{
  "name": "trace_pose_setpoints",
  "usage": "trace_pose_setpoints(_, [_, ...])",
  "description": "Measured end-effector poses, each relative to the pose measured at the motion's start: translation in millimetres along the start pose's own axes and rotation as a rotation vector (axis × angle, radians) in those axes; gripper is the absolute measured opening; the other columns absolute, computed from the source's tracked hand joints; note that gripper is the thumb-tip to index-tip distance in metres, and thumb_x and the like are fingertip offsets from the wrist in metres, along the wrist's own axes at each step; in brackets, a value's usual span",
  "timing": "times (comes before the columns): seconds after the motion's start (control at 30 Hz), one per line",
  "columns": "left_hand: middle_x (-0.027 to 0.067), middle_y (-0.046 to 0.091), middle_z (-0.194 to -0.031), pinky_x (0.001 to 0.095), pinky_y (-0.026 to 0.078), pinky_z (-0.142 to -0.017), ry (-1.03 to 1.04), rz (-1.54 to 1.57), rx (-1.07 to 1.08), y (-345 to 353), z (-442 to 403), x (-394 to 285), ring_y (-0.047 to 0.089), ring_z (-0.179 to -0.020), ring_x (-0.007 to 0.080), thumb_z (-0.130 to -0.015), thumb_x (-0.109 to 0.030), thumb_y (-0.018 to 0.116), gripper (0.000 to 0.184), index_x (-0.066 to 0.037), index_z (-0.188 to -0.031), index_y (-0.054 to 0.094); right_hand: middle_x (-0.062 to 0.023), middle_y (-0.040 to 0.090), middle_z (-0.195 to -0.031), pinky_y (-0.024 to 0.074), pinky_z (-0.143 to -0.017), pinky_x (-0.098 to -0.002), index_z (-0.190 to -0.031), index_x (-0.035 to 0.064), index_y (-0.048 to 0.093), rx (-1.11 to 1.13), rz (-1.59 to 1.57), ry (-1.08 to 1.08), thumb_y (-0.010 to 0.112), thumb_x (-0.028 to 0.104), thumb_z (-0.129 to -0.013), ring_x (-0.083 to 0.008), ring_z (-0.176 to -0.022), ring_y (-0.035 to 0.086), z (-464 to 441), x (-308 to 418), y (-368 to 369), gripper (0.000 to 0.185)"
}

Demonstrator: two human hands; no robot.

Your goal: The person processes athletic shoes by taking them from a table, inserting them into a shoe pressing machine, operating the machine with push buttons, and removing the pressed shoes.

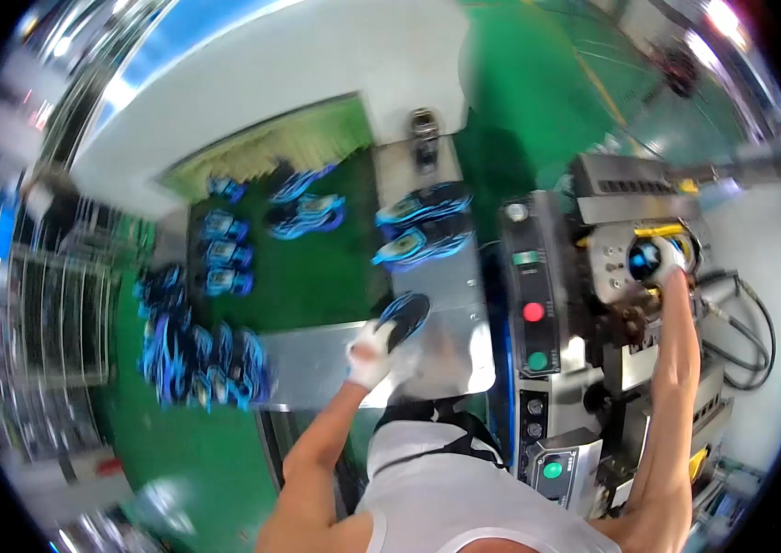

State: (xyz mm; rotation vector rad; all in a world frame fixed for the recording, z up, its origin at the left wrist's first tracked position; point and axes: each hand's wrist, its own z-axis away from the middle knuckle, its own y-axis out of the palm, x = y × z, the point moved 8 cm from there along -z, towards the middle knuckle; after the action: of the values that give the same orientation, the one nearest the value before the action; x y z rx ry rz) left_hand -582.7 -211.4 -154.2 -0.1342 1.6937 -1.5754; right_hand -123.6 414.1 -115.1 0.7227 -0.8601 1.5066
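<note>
My left hand (370,358), in a white glove, is closed on the near end of a black-and-blue shoe (407,316) just above the metal table edge. Far to the right, my gloved right hand (674,262) reaches into the machine (607,263) and grips a dark shoe with blue markings (644,261), seen end-on; motion blurs its fingers. Two blue-and-black shoes (423,244) lie side by side on the metal tabletop (317,364), beyond my left hand.
Several blue shoes (226,253) stand on a green conveyor belt (307,286), with more crowded at the left corner (211,364). A control panel with a red button (533,311) stands between table and machine. Black hoses (750,336) hang at right.
</note>
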Motion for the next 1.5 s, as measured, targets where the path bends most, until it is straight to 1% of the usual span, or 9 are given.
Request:
trace_pose_setpoints(0.3, [0.0206, 0.055, -0.138, 0.0519, 0.049, -0.105, 0.057, 0.299, 0.22, -20, -3, 23, 0.06, -0.123, 0.0406, -0.088, -0.04, 0.075, 0.061, -0.016, -0.14, 0.056, -0.0267, 0.024, -0.169, 0.0276, -0.125, -0.0419, -0.165, -0.0005, 0.019, -0.314, 1.18, -1.164, 0.073, 0.03, -0.093, -0.0375, -0.153, 0.035, 366, -110, 179, 0.095])
trace_pose_setpoints(0.37, [0.0231, 0.051, -0.145, 0.0485, 0.047, -0.11, 0.093, 0.529, 0.29, -40, -8, 56, 0.057, -0.132, 0.0402, -0.09, -0.04, 0.075, 0.064, -0.011, -0.143, 0.053, -0.0272, 0.032, -0.163, 0.0281, -0.125, -0.0401, -0.16, -0.0061, 0.028, -0.214, 1.72, -0.198, 0.075, 0.054, -0.076, -0.0369, -0.15, 0.037, 341, -190, 187, 0.114])
trace_pose_setpoints(0.4, [0.0236, 0.051, -0.145, 0.0453, 0.048, -0.11, 0.149, 0.555, 0.173, -56, -15, 84, 0.057, -0.132, 0.0385, -0.089, -0.035, 0.077, 0.065, -0.005, -0.142, 0.053, -0.0319, 0.042, -0.153, 0.0337, -0.12, -0.0431, -0.156, -0.0093, 0.032, -0.535, 2.033, -0.868, 0.077, 0.05, -0.069, -0.0367, -0.141, 0.046, 365, -206, 194, 0.115])
trace_pose_setpoints(0.5, [0.0244, 0.052, -0.142, 0.0475, 0.039, -0.116, -0.074, 0.441, -0.279, -112, -35, 228, 0.047, -0.136, 0.0406, -0.092, -0.035, 0.074, 0.067, 0.001, -0.143, 0.05, -0.0346, 0.04, -0.155, 0.0299, -0.123, -0.0428, -0.156, -0.0112, 0.03, -0.176, 1.879, -0.162, 0.077, 0.043, -0.069, -0.038, -0.146, 0.039, 334, -206, 179, 0.112])
trace_pose_setpoints(0.67, [0.0284, 0.042, -0.155, 0.0569, 0.038, -0.115, -0.78, -0.015, -0.494, -231, -50, 417, 0.041, -0.143, 0.0479, -0.092, -0.045, 0.071, 0.084, -0.004, -0.157, 0.037, -0.0287, 0.043, -0.159, 0.0367, -0.12, -0.0425, -0.162, -0.0018, 0.026, -0.247, 1.484, -0.584, 0.077, 0.05, -0.081, -0.0394, -0.146, 0.045, 380, -186, 176, 0.109])
trace_pose_setpoints(0.77, [0.0231, 0.054, -0.146, 0.0588, 0.044, -0.105, -0.598, -0.079, -0.412, -225, -92, 469, 0.053, -0.13, 0.0454, -0.093, -0.045, 0.069, 0.068, -0.011, -0.15, 0.052, -0.0218, 0.056, -0.151, 0.0462, -0.11, -0.0401, -0.161, 0.0013, 0.033, -0.165, 1.464, -0.127, 0.081, 0.049, -0.081, -0.0343, -0.129, 0.063, 413, -220, 196, 0.105])
trace_pose_setpoints(1.03, [0.0122, 0.069, -0.107, 0.0471, 0.053, -0.084, -0.132, -0.291, -0.45, -218, -110, 512, 0.068, -0.1, 0.0358, -0.102, -0.036, 0.061, 0.029, -0.008, -0.104, 0.07, -0.0276, 0.055, -0.149, 0.0408, -0.116, -0.0411, -0.153, -0.0035, 0.043, 0.23, 1.287, -0.224, 0.076, 0.034, -0.085, -0.0369, -0.14, 0.053, 460, -241, 324, 0.084])
trace_pose_setpoints(1.3, [0.0111, 0.069, -0.096, 0.0433, 0.055, -0.075, 0.379, 0.145, -0.171, -233, -51, 171, 0.069, -0.087, 0.032, -0.087, -0.029, 0.079, 0.021, -0.01, -0.093, 0.072, -0.025, 0.041, -0.161, 0.0286, -0.126, -0.0401, -0.159, -0.0026, 0.035, 0.791, 1.06, -0.809, 0.078, 0.041, -0.086, -0.0334, -0.153, 0.036, 594, -246, 494, 0.095])
trace_pose_setpoints(1.5, [0.0105, 0.071, -0.094, 0.0406, 0.056, -0.074, 0.93, 0.505, 0.204, -191, 18, -82, 0.071, -0.086, 0.0303, -0.089, -0.019, 0.078, 0.016, -0.008, -0.099, 0.073, -0.0176, 0.064, -0.106, 0.0537, -0.086, -0.0476, -0.114, 0.0013, 0.06, 0.149, 0.645, -1.119, 0.066, 0.002, -0.079, -0.0356, -0.099, 0.065, 617, -201, 371, 0.036])
